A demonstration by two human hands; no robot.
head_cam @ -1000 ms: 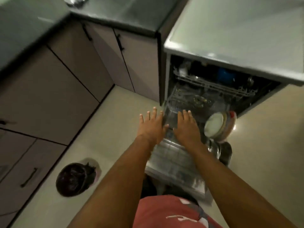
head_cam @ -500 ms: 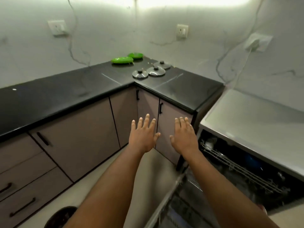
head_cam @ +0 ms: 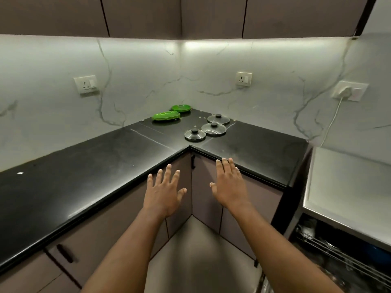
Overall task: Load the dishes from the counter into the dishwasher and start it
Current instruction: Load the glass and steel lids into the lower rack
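In the far corner of the black L-shaped counter [head_cam: 84,176] lie two stacks of green plates [head_cam: 166,116] [head_cam: 181,107] and three glass pot lids with black knobs [head_cam: 194,134] [head_cam: 214,128] [head_cam: 218,119]. My left hand [head_cam: 164,192] and my right hand [head_cam: 229,186] are held out side by side, palms down, fingers straight, holding nothing, in front of the counter's inner corner and short of the dishes. The open dishwasher [head_cam: 338,256] with its wire upper rack shows at the lower right.
Brown base cabinets [head_cam: 118,229] run under the counter; wall cabinets hang above. The dishwasher's steel top [head_cam: 349,187] is at the right. Wall sockets [head_cam: 85,83] [head_cam: 244,78] sit on the marble backsplash, and a plug with a white cable [head_cam: 347,93] is at the right.
The view has swung up from the dishwasher's lower rack to the counter corner. Both hands stay flat and empty, now raised toward the counter edge.
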